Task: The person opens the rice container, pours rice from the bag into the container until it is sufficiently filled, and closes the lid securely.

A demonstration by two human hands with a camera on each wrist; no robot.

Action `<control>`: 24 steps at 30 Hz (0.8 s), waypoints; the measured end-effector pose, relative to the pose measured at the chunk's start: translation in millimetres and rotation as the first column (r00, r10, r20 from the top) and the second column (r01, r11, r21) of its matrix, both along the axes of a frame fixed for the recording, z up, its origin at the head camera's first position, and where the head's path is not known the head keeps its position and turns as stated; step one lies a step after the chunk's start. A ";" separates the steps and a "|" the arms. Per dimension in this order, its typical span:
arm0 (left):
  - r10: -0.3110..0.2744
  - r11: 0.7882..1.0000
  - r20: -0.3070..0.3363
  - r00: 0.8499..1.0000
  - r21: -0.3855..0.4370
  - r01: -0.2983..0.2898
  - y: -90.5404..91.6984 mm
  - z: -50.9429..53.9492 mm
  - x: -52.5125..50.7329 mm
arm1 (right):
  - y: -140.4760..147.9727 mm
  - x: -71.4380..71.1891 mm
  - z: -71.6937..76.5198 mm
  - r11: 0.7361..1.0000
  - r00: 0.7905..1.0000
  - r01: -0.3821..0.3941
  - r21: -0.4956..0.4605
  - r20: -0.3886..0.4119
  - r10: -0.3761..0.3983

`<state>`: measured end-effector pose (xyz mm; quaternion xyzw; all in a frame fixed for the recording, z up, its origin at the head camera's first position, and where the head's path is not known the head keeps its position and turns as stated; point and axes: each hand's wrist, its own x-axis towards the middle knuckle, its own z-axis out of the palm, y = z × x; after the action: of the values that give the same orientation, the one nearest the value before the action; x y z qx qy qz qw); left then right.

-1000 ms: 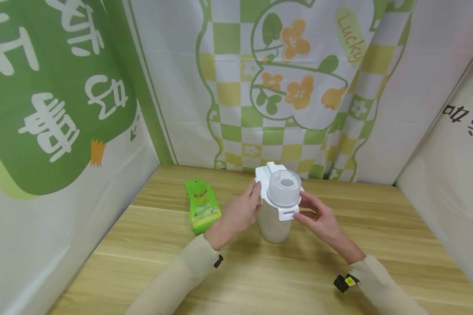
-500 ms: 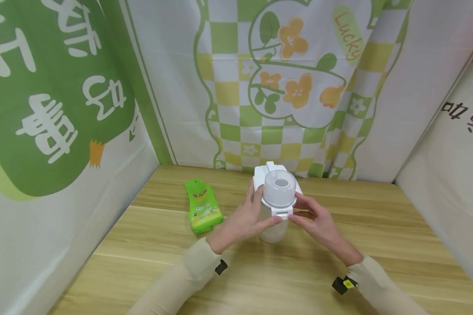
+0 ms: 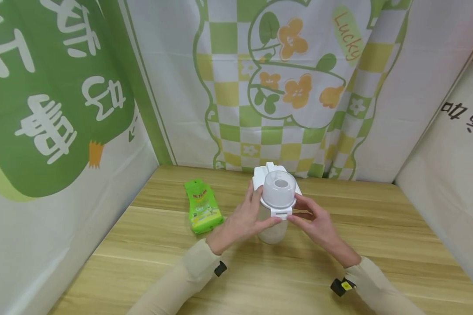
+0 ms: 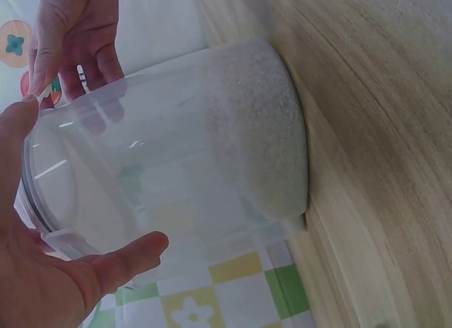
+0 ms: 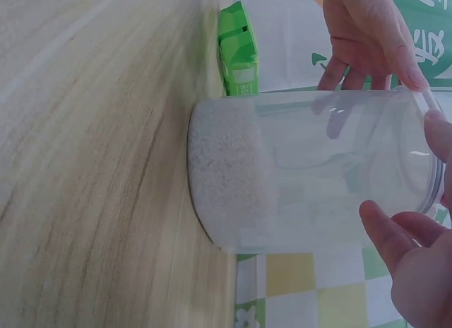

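Note:
A clear plastic storage container (image 3: pixel 271 236) stands upright on the table, its lower part filled with pale grains (image 5: pixel 226 155) that look like rice. Its white lid (image 3: pixel 260 173) carries a clear cup (image 3: pixel 279 192) on top and a front latch tab (image 3: pixel 281 213). My left hand (image 3: pixel 240 222) holds the lid from the left, thumb at the front tab and fingers along the side. From the right, my right hand (image 3: pixel 320 224) grips the lid's edge, with its thumb at the tab's other end. Both wrist views show fingers around the lid end; the lid's underside contact is partly hidden.
A green packet (image 3: pixel 203 209) lies on the wooden table (image 3: pixel 284 284) left of the container, close to my left hand. Printed cloth curtains (image 3: pixel 236 87) stand behind and on both sides of the table.
My left thumb has come round from the lid's side to the front tab. Container and lid have shifted slightly left, and my right hand with them. The last half second shows hardly any movement.

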<state>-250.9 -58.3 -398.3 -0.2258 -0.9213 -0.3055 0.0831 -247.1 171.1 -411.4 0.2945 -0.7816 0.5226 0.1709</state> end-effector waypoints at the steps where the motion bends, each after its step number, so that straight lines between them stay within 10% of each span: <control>1: -0.001 1.000 -0.005 1.000 0.006 0.001 0.0 -0.1 -0.1 | 0.7 -2.0 -2.7 1.000 1.000 0.002 0.000 0.000 -0.002; 24: -0.010 1.000 -0.118 0.993 -0.001 0.010 0.5 -4.7 -2.1 | 1.9 -7.8 -11.4 0.999 0.994 0.043 0.031 -0.102 -0.039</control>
<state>-252.9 -57.8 -402.9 -0.2482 -0.9137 -0.2917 0.1357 -254.9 173.0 -422.8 0.3074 -0.7864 0.4902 0.2162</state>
